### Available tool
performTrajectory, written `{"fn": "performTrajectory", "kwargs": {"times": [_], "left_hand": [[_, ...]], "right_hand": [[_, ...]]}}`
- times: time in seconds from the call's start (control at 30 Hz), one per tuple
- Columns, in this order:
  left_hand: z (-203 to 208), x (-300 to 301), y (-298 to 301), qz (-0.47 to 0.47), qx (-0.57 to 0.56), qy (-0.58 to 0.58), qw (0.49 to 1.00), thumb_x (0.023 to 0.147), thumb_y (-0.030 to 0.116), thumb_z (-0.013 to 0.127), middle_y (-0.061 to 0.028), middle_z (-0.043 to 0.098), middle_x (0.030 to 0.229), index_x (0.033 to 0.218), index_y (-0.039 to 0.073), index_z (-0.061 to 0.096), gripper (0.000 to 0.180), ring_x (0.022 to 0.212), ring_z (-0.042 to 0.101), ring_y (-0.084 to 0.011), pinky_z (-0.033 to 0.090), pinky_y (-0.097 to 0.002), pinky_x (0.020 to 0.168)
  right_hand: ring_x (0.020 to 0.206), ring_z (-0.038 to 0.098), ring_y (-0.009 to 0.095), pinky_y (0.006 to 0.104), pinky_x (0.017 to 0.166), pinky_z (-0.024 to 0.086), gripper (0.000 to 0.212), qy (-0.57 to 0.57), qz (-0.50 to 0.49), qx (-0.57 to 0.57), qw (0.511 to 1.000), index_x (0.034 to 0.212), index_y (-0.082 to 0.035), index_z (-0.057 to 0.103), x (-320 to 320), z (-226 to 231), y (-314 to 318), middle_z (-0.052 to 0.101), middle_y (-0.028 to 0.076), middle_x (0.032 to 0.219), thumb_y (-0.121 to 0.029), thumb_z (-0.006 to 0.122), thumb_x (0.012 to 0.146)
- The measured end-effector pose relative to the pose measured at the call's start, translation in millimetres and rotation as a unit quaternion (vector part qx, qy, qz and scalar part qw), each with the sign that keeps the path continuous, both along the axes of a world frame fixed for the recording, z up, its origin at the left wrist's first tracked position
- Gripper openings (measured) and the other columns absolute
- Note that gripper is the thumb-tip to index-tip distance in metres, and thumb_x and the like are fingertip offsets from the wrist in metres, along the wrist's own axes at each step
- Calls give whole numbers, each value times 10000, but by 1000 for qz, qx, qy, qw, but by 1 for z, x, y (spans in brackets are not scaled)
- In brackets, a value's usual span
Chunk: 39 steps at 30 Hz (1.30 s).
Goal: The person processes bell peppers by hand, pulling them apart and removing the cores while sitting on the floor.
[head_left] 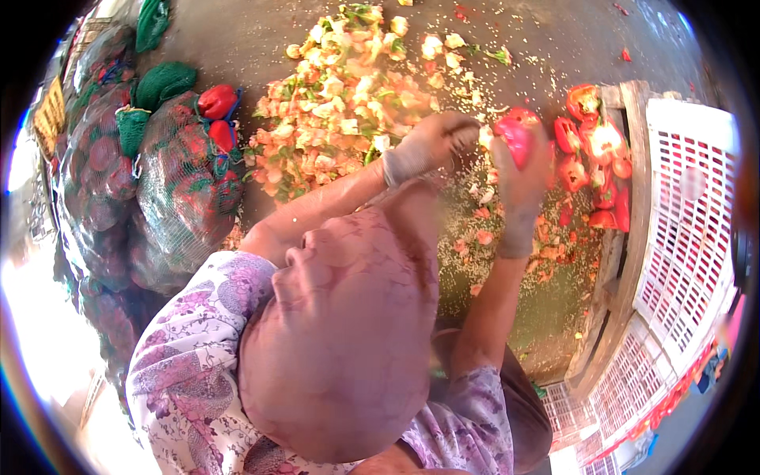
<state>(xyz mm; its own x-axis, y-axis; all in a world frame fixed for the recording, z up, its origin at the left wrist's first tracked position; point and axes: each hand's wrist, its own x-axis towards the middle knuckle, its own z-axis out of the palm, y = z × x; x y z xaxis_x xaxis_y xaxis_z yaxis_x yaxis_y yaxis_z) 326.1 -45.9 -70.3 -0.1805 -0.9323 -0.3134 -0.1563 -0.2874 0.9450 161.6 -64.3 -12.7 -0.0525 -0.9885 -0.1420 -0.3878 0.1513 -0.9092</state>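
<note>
My right hand, in a pale glove, is closed around a red bell pepper and holds it up. To the left of it, my left hand is gloved too, with its fingers curled together towards the pepper. Whatever sits in those fingers is too blurred to make out. Beyond my left hand spreads a heap of pale pepper cores with green stems and loose seeds. Several opened red peppers lie to the right of my right hand.
Mesh bags full of red peppers stand at the left, with green netting on top. At the right, a wooden frame borders white slatted crates. A brown patterned cap covers the lower middle. Seeds and scraps litter the brown surface.
</note>
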Motion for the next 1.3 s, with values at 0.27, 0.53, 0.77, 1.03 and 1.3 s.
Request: {"fn": "performTrajectory", "kwargs": {"times": [0.27, 0.53, 0.77, 1.03, 1.3], "left_hand": [[-27, -2, 3, -43, -17, 296, 954, 1020, 497, 306, -115, 496, 1245, 1281, 69, 437, 518, 1182, 474, -211, 360, -331, 1048], [-34, 22, 27, -7, -44, -94, 995, 927, 353, 600, -127, 468, 1375, 1394, 84, 422, 568, 1199, 502, -274, 438, -452, 940], [-61, 79, 20, -188, -256, -645, 695, 829, 172, 622, -59, 628, 1032, 1172, 142, 554, 351, 1062, 577, -229, 408, -503, 930], [-18, 116, 4, 170, 98, 204, 959, 993, 218, 520, -115, 690, 1012, 1230, -9, 559, 330, 890, 658, -158, 528, -241, 684], [-4, 74, 22, 70, 140, 297, 942, 995, 279, 511, -5, 589, 986, 1261, 48, 541, 354, 746, 517, -71, 464, -207, 633]], "right_hand": [[1075, 551, 286, 415, 976, 426, 545, 107, 43, -147, 982, 1307, 10, 466, 5, -34, 9, 536, 168, 1225, -141, 671, 825], [1173, 542, 248, 341, 893, 501, 619, -106, 39, 74, 991, 1373, -30, 444, -33, -4, 13, 488, 165, 1368, -324, 668, 877], [920, 618, 277, 325, 933, 511, 682, -410, -27, -250, 876, 1514, -199, 185, -217, 216, -116, 611, 186, 892, -494, 471, 970], [650, 492, 62, 239, 630, 436, 145, -73, 28, -9, 997, 854, -37, 613, -75, 65, -25, 562, -10, 748, -153, 550, 915], [756, 618, 144, 296, 653, 493, 176, -126, 93, 28, 987, 985, -21, 657, 34, -23, 25, 667, 69, 878, -165, 635, 886]]}}
